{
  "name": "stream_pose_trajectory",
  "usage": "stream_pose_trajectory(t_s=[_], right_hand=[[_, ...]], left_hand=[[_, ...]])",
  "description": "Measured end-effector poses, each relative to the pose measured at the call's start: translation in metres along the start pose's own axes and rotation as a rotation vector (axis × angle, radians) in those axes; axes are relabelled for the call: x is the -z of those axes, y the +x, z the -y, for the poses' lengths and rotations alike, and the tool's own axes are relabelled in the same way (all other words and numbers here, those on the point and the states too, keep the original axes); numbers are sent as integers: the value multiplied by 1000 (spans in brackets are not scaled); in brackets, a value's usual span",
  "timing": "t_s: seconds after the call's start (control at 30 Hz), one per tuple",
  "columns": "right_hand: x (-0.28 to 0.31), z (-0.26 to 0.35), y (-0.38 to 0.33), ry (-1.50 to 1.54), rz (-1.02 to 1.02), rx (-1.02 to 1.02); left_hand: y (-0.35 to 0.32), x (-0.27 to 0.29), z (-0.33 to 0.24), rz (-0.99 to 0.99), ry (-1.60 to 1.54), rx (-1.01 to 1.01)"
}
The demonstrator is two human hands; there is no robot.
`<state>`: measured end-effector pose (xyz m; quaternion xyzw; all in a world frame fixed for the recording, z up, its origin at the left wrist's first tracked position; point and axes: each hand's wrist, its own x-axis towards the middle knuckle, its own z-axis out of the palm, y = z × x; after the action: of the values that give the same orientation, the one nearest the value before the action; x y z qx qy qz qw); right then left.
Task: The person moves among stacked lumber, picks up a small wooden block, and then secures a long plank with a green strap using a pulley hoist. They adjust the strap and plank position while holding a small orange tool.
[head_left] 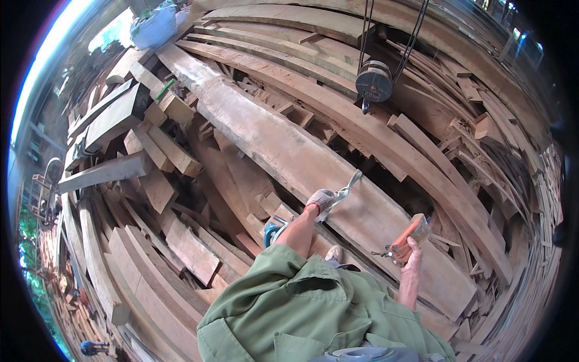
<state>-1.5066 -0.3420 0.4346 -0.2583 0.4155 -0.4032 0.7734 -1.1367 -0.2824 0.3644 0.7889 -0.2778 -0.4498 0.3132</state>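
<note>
A long, thick wooden slab [265, 136] lies diagonally across the pile in front of me. My left hand [322, 199], in a light knitted glove, is closed on a pale green-white strap [344, 192] that reaches across the slab's upper face. My right hand [414, 252] is bare and wraps round an orange pendant controller [410, 232], partly covered in clear plastic, over the near end of the slab. Beyond the slab a round hoist hook block [374, 83] hangs from dark lines, its hook pointing down. Whether the strap passes under the slab is hidden.
Stacked planks [289, 21] fill the far side. Short squared timbers [117, 117] jut out at the left, with a green object [164, 89] on one. A teal power tool [275, 230] sits beside my left forearm. A white sack [154, 25] stands at the slab's far end.
</note>
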Motion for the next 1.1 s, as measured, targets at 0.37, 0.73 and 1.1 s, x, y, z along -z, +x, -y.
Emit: stream_pose_trajectory(t_s=[0.37, 0.73, 1.1], right_hand=[[-15, 4, -7, -34, -36, 10], [-23, 8, -19, -42, -76, 35], [-15, 6, -24, 17, -51, 25]], left_hand=[[28, -7, 21, 41, 136, -123], [23, -10, 20, 68, -217, -26], [26, -15, 21, 59, -122, -41]])
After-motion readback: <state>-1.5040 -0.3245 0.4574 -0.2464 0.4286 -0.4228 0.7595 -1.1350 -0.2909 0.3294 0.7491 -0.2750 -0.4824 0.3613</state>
